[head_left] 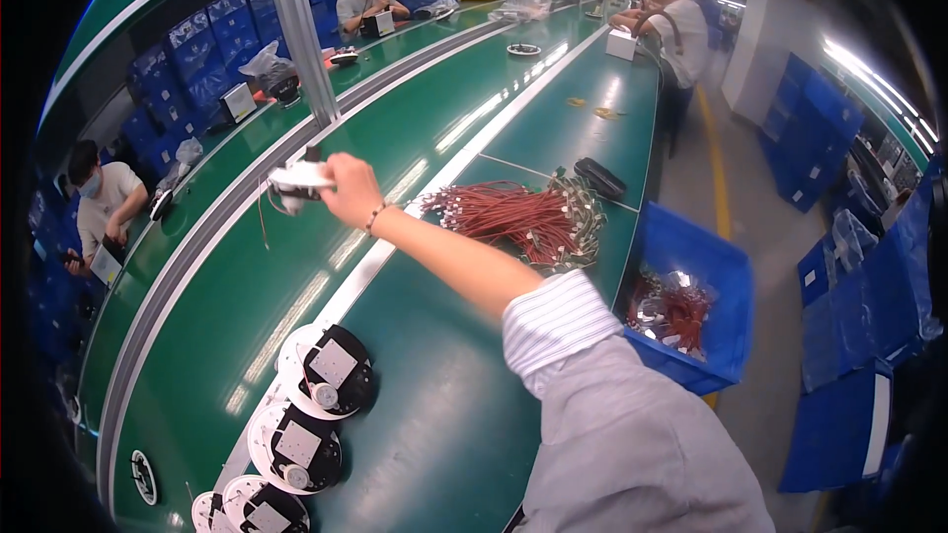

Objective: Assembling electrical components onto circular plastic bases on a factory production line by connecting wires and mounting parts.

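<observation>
Right hand: the fingers of the right hand (pixel 351 192) are closed on the pale rim of a white-and-black unit (pixel 299 176), probably so that its workings are left untouched.
Left hand: not shown; whether anything is gripped by it cannot be told.
Unit in the grip: held out over the green belt (pixel 212 336), beyond the white strip; a thin wire (pixel 264 222) is left dangling from it.
Row of round units: the black-and-white units (pixel 326 370) are lined up along the bench's belt-side edge, overlapping one another, apparently to be within easy reach.
Red wires: the bundle (pixel 509 222) is heaped on the bench (pixel 434 405) near the forearm, loosely gathered, presumably for quick picking.
Blue bin: the bin (pixel 736 326) is set beside the bench, likely so that the bench surface is spared its bagged wires (pixel 681 316).
</observation>
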`<state>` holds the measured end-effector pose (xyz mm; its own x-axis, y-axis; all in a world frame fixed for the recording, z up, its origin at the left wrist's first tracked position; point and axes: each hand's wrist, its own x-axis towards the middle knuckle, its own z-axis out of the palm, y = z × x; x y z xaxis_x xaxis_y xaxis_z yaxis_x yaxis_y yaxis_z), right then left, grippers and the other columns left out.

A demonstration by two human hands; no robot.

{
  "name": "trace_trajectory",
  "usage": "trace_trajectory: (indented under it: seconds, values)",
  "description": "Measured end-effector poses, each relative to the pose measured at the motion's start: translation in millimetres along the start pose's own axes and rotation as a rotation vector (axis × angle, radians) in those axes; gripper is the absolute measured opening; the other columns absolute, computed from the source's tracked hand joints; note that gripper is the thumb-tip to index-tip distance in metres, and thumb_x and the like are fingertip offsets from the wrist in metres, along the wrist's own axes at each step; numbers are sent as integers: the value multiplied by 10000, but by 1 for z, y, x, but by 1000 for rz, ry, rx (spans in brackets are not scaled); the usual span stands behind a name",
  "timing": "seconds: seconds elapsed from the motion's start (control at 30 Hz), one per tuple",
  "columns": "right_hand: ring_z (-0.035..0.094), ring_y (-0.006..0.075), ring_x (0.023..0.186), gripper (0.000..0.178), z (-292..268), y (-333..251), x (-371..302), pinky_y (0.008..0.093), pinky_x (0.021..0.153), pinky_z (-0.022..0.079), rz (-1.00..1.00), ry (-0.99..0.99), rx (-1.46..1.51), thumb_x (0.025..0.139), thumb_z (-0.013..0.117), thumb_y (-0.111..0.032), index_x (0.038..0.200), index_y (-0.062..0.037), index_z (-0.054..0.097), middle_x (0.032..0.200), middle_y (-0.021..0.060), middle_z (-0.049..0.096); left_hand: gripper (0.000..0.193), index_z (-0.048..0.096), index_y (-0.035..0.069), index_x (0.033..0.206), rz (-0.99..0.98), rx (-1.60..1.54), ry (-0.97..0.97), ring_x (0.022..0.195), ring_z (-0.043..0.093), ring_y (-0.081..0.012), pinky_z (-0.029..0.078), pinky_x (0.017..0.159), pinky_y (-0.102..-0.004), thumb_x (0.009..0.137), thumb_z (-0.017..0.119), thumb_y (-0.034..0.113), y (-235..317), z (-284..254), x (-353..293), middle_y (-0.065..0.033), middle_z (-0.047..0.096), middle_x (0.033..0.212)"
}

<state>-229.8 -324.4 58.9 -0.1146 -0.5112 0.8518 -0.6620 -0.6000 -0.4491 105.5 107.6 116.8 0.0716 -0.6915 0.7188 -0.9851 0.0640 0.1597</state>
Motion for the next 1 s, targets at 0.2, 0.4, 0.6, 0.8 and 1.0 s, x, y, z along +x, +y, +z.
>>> trace_trajectory:
  seconds: [0.2, 0.4, 0.6, 0.8, 1.0]
  values:
    - [571, 160, 662, 215, -85, -103, -9, 283, 535, 499, 534, 34, 1097, 745, 584, -113, 882, 6, 469, 849, 93, 561, 466, 299, -71, 1152, 52, -802, -255, 853, 540, -251, 421, 794, -344, 773, 525, 78, 52, 45, 0, -177, 530, 966]
    - [534, 112, 837, 282, -135, -202, -141, 238, 715, 462, 752, -287, 1275, 788, 527, -66, 1041, 38, 459, 963, 60, 549, 845, 55, 60, 1314, -502, -1458, -884, 976, 460, -170, 440, 691, -253, 704, 609, 247, 120, 95, -9, -160, 283, 1277]
    - [497, 107, 917, 300, -183, -206, -229, 230, 785, 407, 1070, -396, 1150, 786, 512, -24, 1070, 45, 448, 1018, 71, 531, 837, -62, 68, 1309, -546, -1493, -895, 767, 495, -128, 416, 701, -246, 724, 538, 53, 117, 120, -9, -183, 214, 1303]
    - [511, 118, 905, 331, -196, -200, -246, 249, 782, 413, 1067, -696, 967, 756, 554, -42, 1056, 50, 448, 1002, 90, 541, 472, 274, -7, 1245, -229, -903, -775, 545, 474, -95, 415, 549, -224, 808, 349, 155, 106, 122, -21, -152, 273, 1300]
    - [564, 169, 835, 401, -220, -185, -236, 265, 709, 446, 576, -1098, 582, 650, 688, -210, 910, 52, 530, 967, 152, 552, 409, 428, -46, 1082, -468, -1318, -838, 538, 514, -113, 420, 550, -212, 898, 254, 275, 107, 118, -14, -109, 584, 692]
